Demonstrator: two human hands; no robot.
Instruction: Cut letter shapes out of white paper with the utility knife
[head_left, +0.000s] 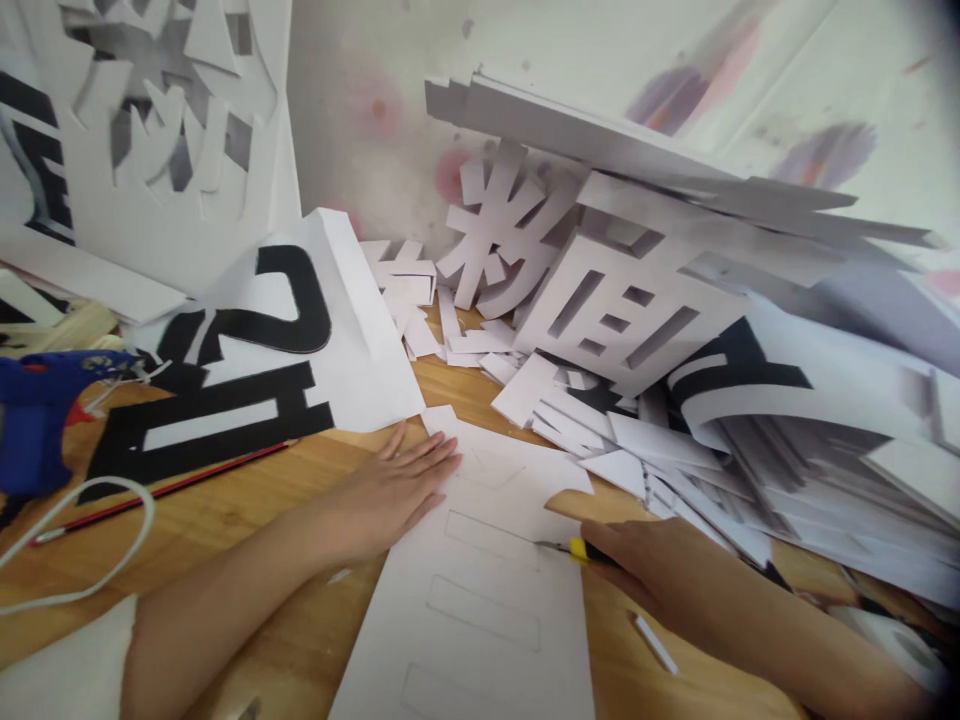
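Observation:
A white foam board sheet (487,590) with pencilled rectangles lies on the wooden table. Flat on its upper left edge rests my left hand (401,485), palm down with the fingers stretched out. My right hand (637,560) is wrapped round a utility knife (577,549) with a yellow and black body. The blade points left, and its tip is at the right end of the uppermost pencilled rectangle. The sheet's top right side has a curved notch cut out.
Cut-out white characters (622,310) and paper scraps (577,420) pile up behind and to the right. At left are a blue glue gun (45,410), its white cord (142,520), a red-black pencil (172,488) and black printed lettering (210,420). A small white strip (655,642) lies near my right forearm.

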